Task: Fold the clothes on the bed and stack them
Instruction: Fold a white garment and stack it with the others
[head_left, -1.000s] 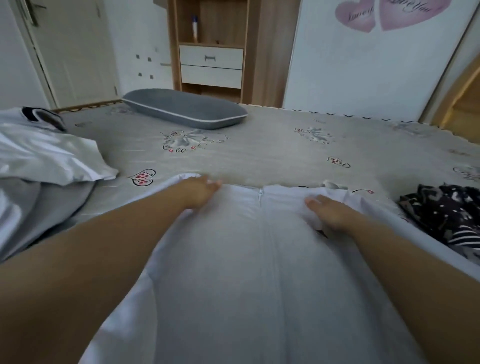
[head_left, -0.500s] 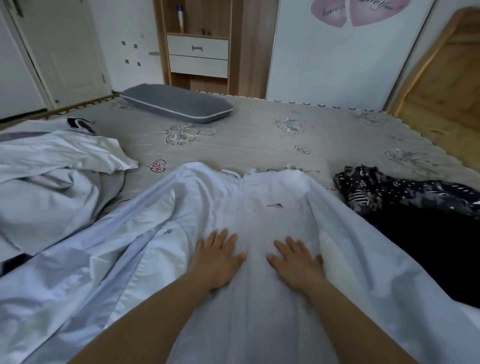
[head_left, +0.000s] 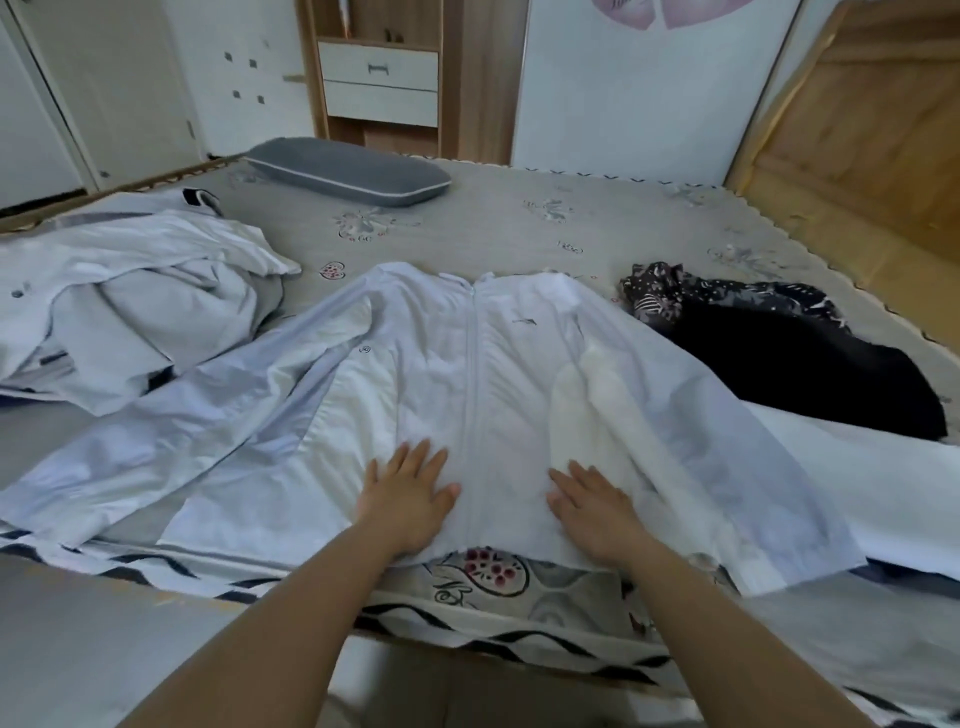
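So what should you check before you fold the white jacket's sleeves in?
1. White jacket lies front up, zipper closed: ok.
2. Left hand and right hand press flat beside the zipper near the hem: ok.
3. Body smooth: ok, only light wrinkles.
4. Left sleeve spread out flat: ok.
5. Right sleeve clear: not ok, it overlaps white cloth near the dark garment.
6. Room for a stack on the bed: ok.
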